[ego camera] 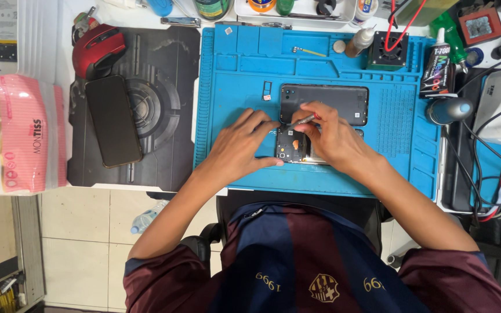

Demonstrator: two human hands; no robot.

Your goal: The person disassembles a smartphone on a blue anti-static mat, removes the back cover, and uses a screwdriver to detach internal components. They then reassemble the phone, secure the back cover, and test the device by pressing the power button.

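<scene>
Lying on the blue work mat (244, 75), near its front edge, is an opened phone (291, 148) with its inner boards exposed. The left hand (242, 145) rests on the phone's left end, fingers bent, thumb and fingertips pressed against its edge to steady it. The right hand (331, 136) is closed around a thin metal tool (304, 120) with a red tip at the grip (tweezers or a small driver, cannot tell which); the tool's point sits over the phone's upper part. Just behind the hands lies the dark back cover (326, 101), flat on the mat, with a small card tray (267, 88) beside its left end. A black glue tube (438, 69) and a small square fan (387, 51) stand at the mat's right rear. Left of the mat, on a dark pad (163, 116), lies a second black phone (113, 120), screen dark, with a red mouse (98, 51) behind it. A pink tissue pack (15, 133) sits at the desk's far left.
</scene>
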